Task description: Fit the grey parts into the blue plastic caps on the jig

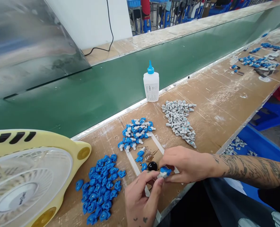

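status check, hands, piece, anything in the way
Left hand and right hand: fingers pinching one blue-and-grey piece. Piece held between both hands. Black round object close by, beside the fingers.

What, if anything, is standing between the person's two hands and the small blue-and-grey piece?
Nothing visible does. The left hand and the right hand both hold the blue-and-grey piece with their fingers. A round black object is close by, but not between the hands and the piece.
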